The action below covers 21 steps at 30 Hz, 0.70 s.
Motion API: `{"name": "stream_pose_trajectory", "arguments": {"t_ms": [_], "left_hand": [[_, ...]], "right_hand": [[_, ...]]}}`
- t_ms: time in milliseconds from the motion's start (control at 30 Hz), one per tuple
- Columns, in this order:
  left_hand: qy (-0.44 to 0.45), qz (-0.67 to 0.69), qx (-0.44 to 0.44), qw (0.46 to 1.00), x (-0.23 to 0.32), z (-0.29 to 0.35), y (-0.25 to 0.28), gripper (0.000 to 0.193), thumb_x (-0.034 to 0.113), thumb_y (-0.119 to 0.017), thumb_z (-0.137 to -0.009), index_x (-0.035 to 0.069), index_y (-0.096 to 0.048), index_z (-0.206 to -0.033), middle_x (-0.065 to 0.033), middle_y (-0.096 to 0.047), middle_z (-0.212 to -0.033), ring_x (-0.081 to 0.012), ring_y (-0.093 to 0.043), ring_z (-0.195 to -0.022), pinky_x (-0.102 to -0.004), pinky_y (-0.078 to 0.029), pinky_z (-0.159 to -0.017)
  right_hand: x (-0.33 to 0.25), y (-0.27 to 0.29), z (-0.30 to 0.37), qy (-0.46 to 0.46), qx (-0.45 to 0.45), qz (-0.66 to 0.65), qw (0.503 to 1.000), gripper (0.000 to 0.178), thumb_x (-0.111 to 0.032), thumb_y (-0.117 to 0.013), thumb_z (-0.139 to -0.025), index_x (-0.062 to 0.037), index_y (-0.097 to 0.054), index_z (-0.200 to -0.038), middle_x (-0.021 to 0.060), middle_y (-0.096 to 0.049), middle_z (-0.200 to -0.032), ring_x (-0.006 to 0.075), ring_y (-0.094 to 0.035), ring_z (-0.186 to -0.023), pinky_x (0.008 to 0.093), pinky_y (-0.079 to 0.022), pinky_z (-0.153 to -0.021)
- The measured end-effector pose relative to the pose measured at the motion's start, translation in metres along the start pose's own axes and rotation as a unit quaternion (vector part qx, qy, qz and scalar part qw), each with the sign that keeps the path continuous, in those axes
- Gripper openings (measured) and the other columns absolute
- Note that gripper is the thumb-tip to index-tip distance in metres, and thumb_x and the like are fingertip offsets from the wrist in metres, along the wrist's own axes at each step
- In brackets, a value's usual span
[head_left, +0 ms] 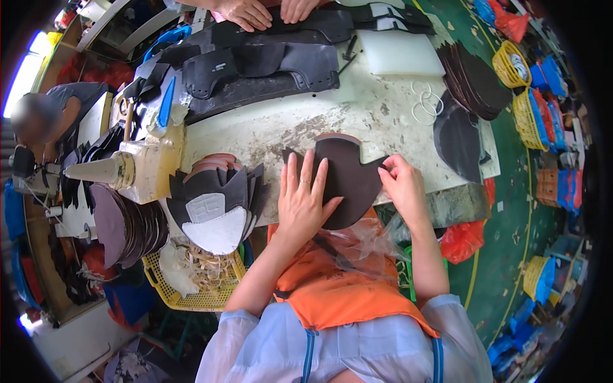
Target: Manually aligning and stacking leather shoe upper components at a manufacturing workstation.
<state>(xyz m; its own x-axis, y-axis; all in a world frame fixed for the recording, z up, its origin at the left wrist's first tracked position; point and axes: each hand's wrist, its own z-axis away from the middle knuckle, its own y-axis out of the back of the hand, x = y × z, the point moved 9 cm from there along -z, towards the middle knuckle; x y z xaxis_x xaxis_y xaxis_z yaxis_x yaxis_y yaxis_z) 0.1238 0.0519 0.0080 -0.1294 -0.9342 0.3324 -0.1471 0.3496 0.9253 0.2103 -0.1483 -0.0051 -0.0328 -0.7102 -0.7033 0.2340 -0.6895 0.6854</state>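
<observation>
A dark brown shoe-upper piece [350,185] with pointed side tips and a reddish top edge lies at the table's near edge. My left hand [302,203] rests on its left part, fingers stretched out and a ring on one of them. At the piece's right tip, my right hand [405,186] is closed, thumb and fingers pinching the corner. Left of my left hand is a fanned pile of black upper pieces [254,185]; the top one carries a grey patch [205,207] and a white patch [217,231].
A worn white table [249,137] bears black cut parts [274,60], a white block [401,54], pale rings [424,108] and dark stacked pieces [469,80]. Left stand a cream nozzle container [153,166] and a brown stack [131,226]. A yellow basket [185,302] holds scraps. A co-worker's hands [246,13] are opposite.
</observation>
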Motion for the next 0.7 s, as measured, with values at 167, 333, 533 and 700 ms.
{"name": "stream_pose_trajectory", "arguments": {"t_ms": [167, 333, 533, 700], "left_hand": [[0.022, 0.021, 0.138, 0.990, -0.011, 0.011, 0.054, 0.095, 0.049, -0.086, -0.059, 0.010, -0.052, -0.138, -0.0242, -0.038, -0.149, -0.0547, -0.029, -0.137, -0.0639, -0.023, -0.112], [-0.144, 0.105, -0.015, 0.984, 0.036, 0.044, 0.017, 0.081, 0.037, -0.084, -0.059, 0.020, -0.055, -0.133, -0.0148, -0.035, -0.152, -0.0455, -0.032, -0.140, -0.0627, -0.036, -0.107], [-0.142, 0.019, 0.033, 0.989, 0.044, 0.063, 0.004, 0.066, 0.021, -0.062, -0.078, 0.023, -0.047, -0.142, -0.0164, -0.033, -0.154, -0.0495, -0.024, -0.143, -0.0629, -0.025, -0.114], [-0.102, 0.026, 0.060, 0.993, 0.040, 0.060, 0.011, 0.071, 0.024, -0.068, -0.076, 0.023, -0.046, -0.143, -0.0159, -0.030, -0.156, -0.0486, -0.023, -0.143, -0.0624, -0.026, -0.113]], "right_hand": [[-0.036, 0.042, -0.006, 0.106, 0.154, 0.037, 0.982, 0.024, -0.008, -0.065, -0.089, -0.0051, -0.057, -0.111, 0.0156, -0.063, -0.092, 0.0316, -0.064, -0.084, 0.0435, -0.050, -0.074], [-0.103, -0.005, 0.036, 0.391, 0.019, 0.105, 0.914, 0.036, -0.008, -0.062, -0.090, -0.0038, -0.057, -0.126, 0.0157, -0.056, -0.129, 0.0360, -0.052, -0.122, 0.0473, -0.041, -0.103], [-0.095, -0.059, -0.005, 0.445, -0.085, 0.311, 0.835, 0.054, -0.033, -0.049, -0.098, -0.0065, -0.044, -0.144, 0.0149, -0.036, -0.154, 0.0341, -0.027, -0.145, 0.0550, -0.015, -0.119], [-0.046, 0.037, -0.047, 0.331, 0.170, 0.382, 0.846, 0.055, -0.031, -0.051, -0.097, -0.0057, -0.042, -0.145, 0.0134, -0.039, -0.151, 0.0334, -0.033, -0.141, 0.0540, -0.020, -0.117]]}}
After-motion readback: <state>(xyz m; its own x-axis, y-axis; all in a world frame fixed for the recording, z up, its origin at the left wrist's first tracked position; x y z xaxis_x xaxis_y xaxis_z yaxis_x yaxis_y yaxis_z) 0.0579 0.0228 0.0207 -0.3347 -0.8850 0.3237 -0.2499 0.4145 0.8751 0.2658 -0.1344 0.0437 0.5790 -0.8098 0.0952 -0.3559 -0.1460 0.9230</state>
